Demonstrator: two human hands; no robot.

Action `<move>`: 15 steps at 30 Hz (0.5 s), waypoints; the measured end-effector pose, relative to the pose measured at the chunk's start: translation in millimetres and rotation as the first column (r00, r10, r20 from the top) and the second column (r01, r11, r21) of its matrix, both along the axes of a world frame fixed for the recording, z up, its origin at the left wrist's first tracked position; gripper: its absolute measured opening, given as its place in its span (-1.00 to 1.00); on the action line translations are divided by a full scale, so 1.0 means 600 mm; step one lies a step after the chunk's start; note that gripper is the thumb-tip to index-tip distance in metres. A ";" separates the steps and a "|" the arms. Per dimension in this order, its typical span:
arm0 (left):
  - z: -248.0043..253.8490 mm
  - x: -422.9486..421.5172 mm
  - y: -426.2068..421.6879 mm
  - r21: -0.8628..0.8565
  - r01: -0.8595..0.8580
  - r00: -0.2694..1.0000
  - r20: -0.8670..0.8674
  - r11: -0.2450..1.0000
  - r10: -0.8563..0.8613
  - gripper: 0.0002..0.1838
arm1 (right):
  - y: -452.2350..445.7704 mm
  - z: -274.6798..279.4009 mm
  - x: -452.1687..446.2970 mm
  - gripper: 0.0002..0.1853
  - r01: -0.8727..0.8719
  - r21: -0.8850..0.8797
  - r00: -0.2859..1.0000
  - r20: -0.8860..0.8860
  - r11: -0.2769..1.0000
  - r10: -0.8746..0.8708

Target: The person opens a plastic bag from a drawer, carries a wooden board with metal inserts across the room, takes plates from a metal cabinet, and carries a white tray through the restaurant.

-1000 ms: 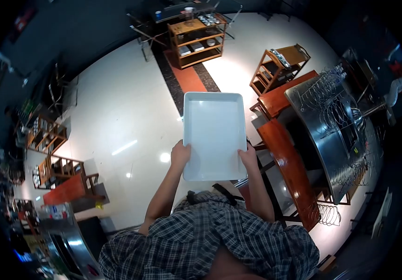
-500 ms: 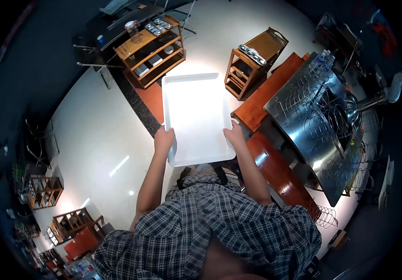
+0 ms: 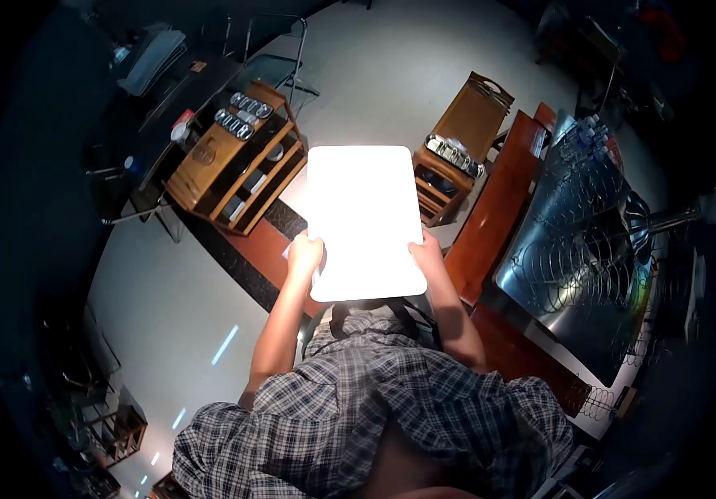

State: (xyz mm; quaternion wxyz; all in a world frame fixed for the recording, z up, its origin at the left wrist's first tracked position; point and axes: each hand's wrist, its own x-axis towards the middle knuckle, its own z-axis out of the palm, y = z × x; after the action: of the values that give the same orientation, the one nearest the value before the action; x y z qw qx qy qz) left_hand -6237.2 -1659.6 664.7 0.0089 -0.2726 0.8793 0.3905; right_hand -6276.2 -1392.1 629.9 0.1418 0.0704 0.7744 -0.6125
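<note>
A white rectangular tray (image 3: 364,220) is held out in front of my body, so brightly lit that its inside and rim wash out. My left hand (image 3: 304,254) is closed on its left long side, the thumb over the edge. On the opposite side, my right hand (image 3: 426,251) grips the tray in the same way. Most fingers of both hands are hidden beneath the tray. Whatever might lie in the tray cannot be made out in the glare.
Ahead to the left stands a wooden shelf cart (image 3: 237,158) with metal condiment racks on top. Another wooden cart (image 3: 466,125) is ahead to the right. A round-topped steel table (image 3: 532,258) with wire coils and a red-brown bench (image 3: 491,224) stand at my right.
The tray has shifted slightly right in view and looks brighter, its raised rim washed out. Both carts appear nearer and lower in view. Both hands keep their hold.
</note>
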 end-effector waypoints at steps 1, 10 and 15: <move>-0.007 -0.040 -0.011 -0.016 0.032 0.999 0.006 0.999 -0.032 -0.64 | -0.010 -0.014 -0.036 -0.61 0.047 -0.016 0.998 -0.030 0.999 -0.047; 0.063 -0.386 -0.029 0.011 0.230 0.973 0.018 0.973 -0.231 -0.68 | -0.044 -0.007 -0.298 -0.64 0.261 -0.106 0.960 -0.076 0.959 -0.270; 0.028 -0.608 -0.028 -0.008 0.356 0.934 -0.026 0.934 -0.356 -0.72 | -0.022 -0.066 -0.477 -0.66 0.308 0.028 0.944 -0.132 0.951 -0.302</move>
State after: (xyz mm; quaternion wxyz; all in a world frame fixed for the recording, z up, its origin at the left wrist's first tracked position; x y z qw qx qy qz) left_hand -6601.7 -1676.3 681.5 0.0673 -0.1034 0.9147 0.3848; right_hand -6562.1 -1405.6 590.5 -0.0058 0.1540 0.7762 -0.6113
